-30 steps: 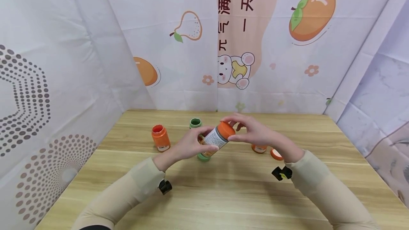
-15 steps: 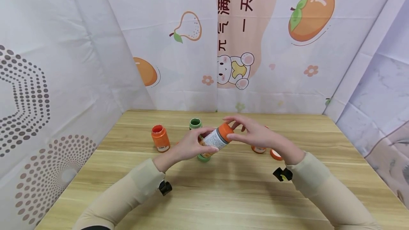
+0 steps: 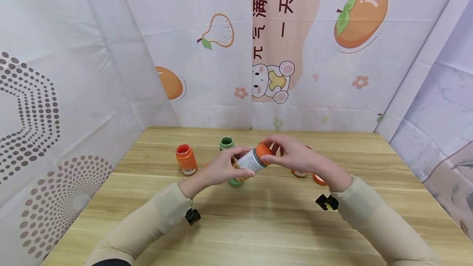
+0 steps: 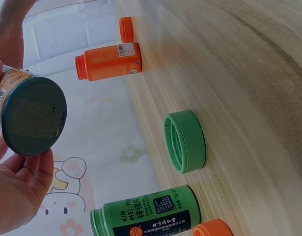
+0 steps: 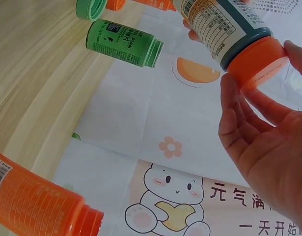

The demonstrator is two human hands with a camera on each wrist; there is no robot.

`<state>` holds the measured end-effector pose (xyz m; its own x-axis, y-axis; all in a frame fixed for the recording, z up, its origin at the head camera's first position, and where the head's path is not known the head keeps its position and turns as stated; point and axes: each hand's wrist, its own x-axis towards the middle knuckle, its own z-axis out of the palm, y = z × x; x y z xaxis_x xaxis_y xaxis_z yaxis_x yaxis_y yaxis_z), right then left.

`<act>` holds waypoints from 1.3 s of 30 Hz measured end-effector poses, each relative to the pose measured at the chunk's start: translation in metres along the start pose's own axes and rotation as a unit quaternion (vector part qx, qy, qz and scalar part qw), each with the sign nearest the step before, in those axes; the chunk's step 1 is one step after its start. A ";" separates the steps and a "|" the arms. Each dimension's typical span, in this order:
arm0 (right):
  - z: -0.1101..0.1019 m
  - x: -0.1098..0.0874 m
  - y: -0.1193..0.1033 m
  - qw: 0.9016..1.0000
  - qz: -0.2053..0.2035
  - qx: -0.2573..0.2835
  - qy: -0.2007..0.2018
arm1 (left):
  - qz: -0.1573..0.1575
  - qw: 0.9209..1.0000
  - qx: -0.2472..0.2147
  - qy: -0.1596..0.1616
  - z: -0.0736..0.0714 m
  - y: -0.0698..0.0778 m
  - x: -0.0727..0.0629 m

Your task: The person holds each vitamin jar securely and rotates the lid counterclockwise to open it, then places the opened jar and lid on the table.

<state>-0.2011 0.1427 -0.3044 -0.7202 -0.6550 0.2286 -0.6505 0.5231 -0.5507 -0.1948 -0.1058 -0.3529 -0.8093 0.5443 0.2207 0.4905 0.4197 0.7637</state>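
Observation:
Tilted above the table is a pill bottle point(image 3: 249, 162) with a white printed label, a dark base and an orange cap point(image 5: 256, 61). My left hand point(image 3: 223, 167) grips its body near the base, the thumb on the near side. At the upper end my right hand point(image 3: 290, 153) pinches the orange cap between thumb and fingers. The cap sits on the bottle's neck in the right wrist view. Below the bottle a green cap point(image 4: 185, 141) lies on the table, partly covered in the head view. Behind the left hand stands an uncapped green bottle point(image 3: 226, 143).
An uncapped orange bottle point(image 3: 186, 160) stands at the left. Another orange bottle point(image 4: 109, 61) stands at the right, mostly behind the right hand in the head view, with an orange cap point(image 3: 319, 179) beside it. One more orange cap point(image 4: 212, 228) lies near the green bottle.
The right hand's fingers shift round the orange cap, spreading a little and then closing in on it again. The left hand and the bottle stay nearly in place.

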 end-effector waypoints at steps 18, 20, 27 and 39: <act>0.001 -0.007 0.004 0.998 -0.061 0.008 0.019 | -0.005 1.000 0.003 -0.006 -0.001 -0.001 0.001; 0.001 -0.007 0.004 0.998 -0.063 0.010 0.019 | -0.004 1.000 0.000 -0.006 -0.001 -0.001 0.001; 0.001 -0.006 0.003 0.998 -0.059 0.023 0.018 | -0.018 1.000 -0.009 -0.012 0.000 -0.003 -0.001; 0.002 -0.006 -0.001 0.999 0.008 0.023 0.030 | -0.018 1.000 -0.008 -0.016 0.001 -0.001 -0.001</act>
<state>-0.1962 0.1451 -0.3068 -0.7448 -0.6123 0.2654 -0.6274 0.5070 -0.5911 -0.1944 -0.1062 -0.3545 -0.8149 0.5528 0.1739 0.4566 0.4277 0.7801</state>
